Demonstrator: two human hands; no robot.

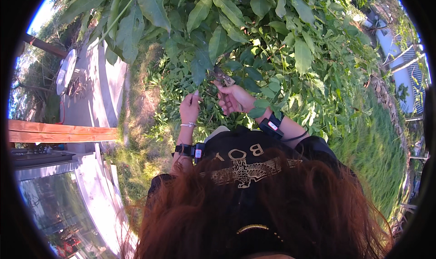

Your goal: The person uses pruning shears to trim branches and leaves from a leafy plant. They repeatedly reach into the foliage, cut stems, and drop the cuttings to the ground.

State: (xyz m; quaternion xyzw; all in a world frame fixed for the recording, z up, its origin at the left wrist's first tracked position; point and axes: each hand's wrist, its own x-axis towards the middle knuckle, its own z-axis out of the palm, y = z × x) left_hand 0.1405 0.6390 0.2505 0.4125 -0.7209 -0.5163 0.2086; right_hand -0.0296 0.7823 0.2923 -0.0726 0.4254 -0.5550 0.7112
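My right hand (236, 98) is gripping a pair of pruning shears (223, 79), whose blades point up into the leaves of a shrub (218, 42). Some leaves overlap the blade end, so whether the blades are apart is hard to tell. Left of it, my left hand (190, 105) is raised beside the foliage with finger and thumb close together; whether a thin stem is pinched between them cannot be made out. Both forearms wear black straps with small devices.
Dense leafy branches (299, 51) hang in front and to the right. Grass (371, 156) grows at the right. On the left are a concrete path (83, 98), an orange wooden beam (64, 131), a round white table (66, 71) and a glass pane (58, 204).
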